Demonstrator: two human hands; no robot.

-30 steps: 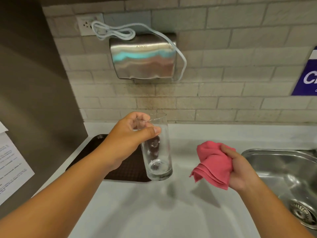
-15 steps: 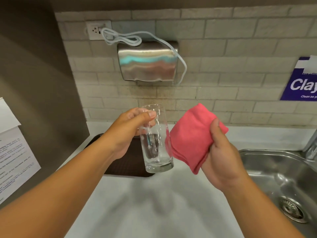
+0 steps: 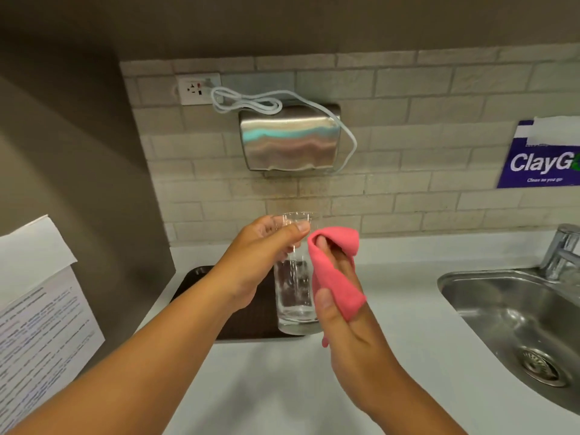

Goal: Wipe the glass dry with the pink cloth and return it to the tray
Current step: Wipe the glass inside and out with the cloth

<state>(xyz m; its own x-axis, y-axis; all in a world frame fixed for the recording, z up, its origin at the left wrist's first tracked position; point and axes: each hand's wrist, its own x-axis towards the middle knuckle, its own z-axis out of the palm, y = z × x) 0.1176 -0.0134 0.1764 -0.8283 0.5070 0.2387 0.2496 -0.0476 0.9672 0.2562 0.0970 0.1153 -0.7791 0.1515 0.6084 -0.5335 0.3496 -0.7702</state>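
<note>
Pressing the pink cloth against the side of the glass.

The left hand is pinching the glass near its rim, holding it upright in the air over the near edge of the tray; the right hand is gripping the cloth. A hard sideways rub risks twisting the wet glass out of that light pinch, dropping it onto the counter.

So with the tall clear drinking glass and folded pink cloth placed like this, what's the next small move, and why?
Probably rub the folded pink cloth down the tall clear drinking glass. The right hand has it against the wall, the left hand grips near the rim, and the glass is above the dark brown tray.
</note>
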